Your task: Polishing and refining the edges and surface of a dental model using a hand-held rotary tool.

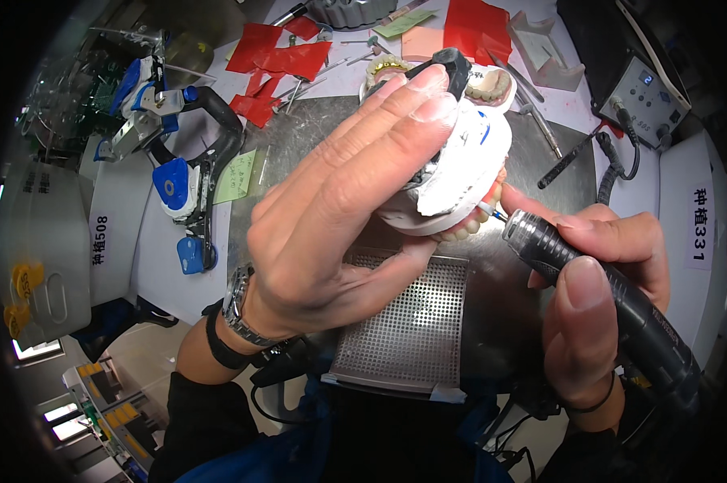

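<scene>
Left hand (pixel 339 201) curled round plaster dental model (pixel 468 173), model under its fingers; right hand (pixel 597 282) gripping black handpiece (pixel 633 310), bur (pixel 498 214) at teeth (pixel 462 232). White bins (pixel 698 249) either side, contents unclear.

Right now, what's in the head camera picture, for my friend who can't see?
A person's left hand grips a white plaster dental model with pink-gummed teeth; the right hand holds a black rotary handpiece, its bit pointing at them. Below is a perforated metal plate; red sheets lie beyond.
</scene>
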Demonstrator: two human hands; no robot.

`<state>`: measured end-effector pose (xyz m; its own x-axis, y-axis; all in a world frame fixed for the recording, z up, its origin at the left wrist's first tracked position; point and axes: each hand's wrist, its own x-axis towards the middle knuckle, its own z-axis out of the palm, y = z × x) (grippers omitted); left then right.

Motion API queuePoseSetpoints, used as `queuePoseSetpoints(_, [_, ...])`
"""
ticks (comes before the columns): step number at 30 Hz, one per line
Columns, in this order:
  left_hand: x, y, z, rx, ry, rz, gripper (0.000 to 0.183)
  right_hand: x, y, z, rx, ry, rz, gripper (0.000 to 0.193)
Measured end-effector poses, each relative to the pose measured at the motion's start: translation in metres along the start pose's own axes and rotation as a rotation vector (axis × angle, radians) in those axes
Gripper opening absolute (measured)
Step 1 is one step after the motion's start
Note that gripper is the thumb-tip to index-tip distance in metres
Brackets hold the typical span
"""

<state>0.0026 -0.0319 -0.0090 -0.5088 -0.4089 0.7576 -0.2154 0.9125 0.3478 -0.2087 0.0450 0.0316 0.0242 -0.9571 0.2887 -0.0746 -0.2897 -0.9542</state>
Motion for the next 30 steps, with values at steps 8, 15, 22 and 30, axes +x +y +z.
queuePoseSetpoints(8, [-0.0011,-0.0008,-0.0028,-0.030,-0.044,-0.023,0.088,-0.0021,0.0029,0.0006,-0.006,0.020,0.011,0.031])
queuePoseSetpoints(15, [-0.0014,0.0003,-0.0030,-0.051,-0.037,-0.025,0.088,-0.0031,0.0026,0.0025,-0.016,0.038,0.014,0.031])
queuePoseSetpoints(22, [-0.0008,-0.0015,-0.0044,-0.029,-0.049,-0.001,0.088,-0.0028,0.0017,0.0016,-0.020,0.035,0.021,0.031])
queuePoseSetpoints(30, [-0.0019,-0.0004,-0.0030,-0.029,-0.039,-0.019,0.088,-0.0028,0.0011,0.0022,-0.024,0.035,0.013,0.030])
